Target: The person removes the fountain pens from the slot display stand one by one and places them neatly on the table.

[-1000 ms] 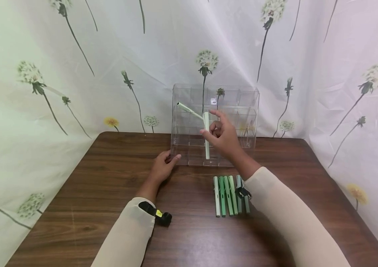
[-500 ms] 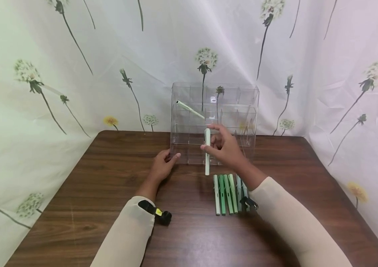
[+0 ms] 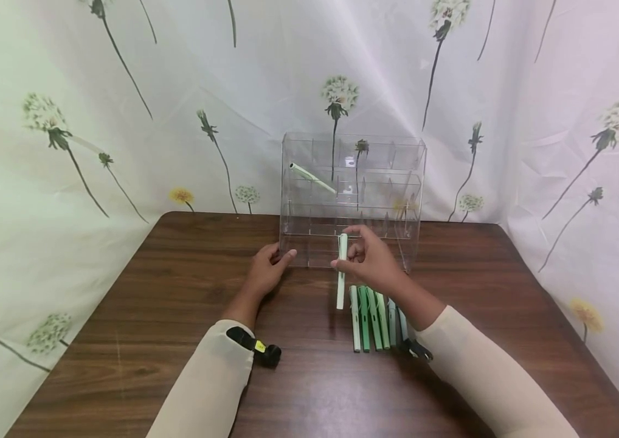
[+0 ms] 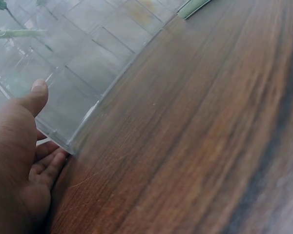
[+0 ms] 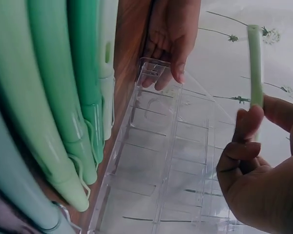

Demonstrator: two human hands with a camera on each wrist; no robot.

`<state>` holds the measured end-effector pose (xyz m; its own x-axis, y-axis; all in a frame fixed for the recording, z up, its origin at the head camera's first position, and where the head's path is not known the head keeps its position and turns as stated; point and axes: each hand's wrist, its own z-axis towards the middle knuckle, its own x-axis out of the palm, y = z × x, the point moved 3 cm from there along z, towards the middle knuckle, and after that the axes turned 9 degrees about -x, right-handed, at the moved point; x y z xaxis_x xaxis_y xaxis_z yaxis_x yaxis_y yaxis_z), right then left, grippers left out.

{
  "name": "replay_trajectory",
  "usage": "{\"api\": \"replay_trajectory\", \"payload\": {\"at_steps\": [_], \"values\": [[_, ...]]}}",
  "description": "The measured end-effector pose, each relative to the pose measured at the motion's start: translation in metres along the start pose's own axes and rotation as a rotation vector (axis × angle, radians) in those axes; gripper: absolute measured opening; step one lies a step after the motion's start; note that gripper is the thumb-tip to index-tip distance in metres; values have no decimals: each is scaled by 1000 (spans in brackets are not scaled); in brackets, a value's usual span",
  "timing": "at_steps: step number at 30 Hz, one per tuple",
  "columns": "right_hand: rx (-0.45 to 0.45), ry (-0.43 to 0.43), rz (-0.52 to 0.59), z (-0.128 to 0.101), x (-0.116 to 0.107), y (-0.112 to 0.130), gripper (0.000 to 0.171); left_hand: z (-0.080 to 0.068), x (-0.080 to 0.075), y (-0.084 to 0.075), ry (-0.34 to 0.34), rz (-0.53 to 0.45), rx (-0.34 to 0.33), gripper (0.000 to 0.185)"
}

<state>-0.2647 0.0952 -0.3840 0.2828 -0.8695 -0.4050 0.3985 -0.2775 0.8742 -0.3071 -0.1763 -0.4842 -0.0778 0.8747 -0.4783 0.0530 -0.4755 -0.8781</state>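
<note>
My right hand (image 3: 377, 263) pinches a pale mint pen (image 3: 342, 277) by its capped upper part, thumb on one side and fingers on the other. The pen stands nearly upright in front of a clear plastic tiered organizer (image 3: 321, 246). At the organizer's front left corner my left hand (image 3: 263, 275) grips it, thumb (image 4: 37, 92) at the front and fingers bent around the side. Another pale green pen (image 3: 312, 178) leans slanted in an upper left compartment. Below my right hand, several green and bluish pens (image 3: 374, 319) lie side by side, partly hidden by the right wrist.
A brown wooden table (image 3: 189, 286) carries everything. Behind and beside it hangs a white curtain (image 3: 266, 91) printed with dandelions. Dark wrist straps (image 3: 255, 347) sit on the sleeves.
My right hand has come down and toward me with the mint pen, from in front of the organizer's middle tiers to near the row of pens. The left hand has stayed put.
</note>
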Motion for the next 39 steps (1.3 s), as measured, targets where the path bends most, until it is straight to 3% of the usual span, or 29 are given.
{"api": "replay_trajectory", "payload": {"at_steps": [11, 20, 39], "values": [[180, 195, -44, -21, 3, -11, 73, -1, 0, -2, 12, -9, 1, 59], [221, 173, -47, -28, 7, -24, 75, 0, 0, 0, 7, -4, -5, 59], [212, 157, -107, -35, 13, -37, 70, 0, 1, -2, 2, -20, -2, 57]]}}
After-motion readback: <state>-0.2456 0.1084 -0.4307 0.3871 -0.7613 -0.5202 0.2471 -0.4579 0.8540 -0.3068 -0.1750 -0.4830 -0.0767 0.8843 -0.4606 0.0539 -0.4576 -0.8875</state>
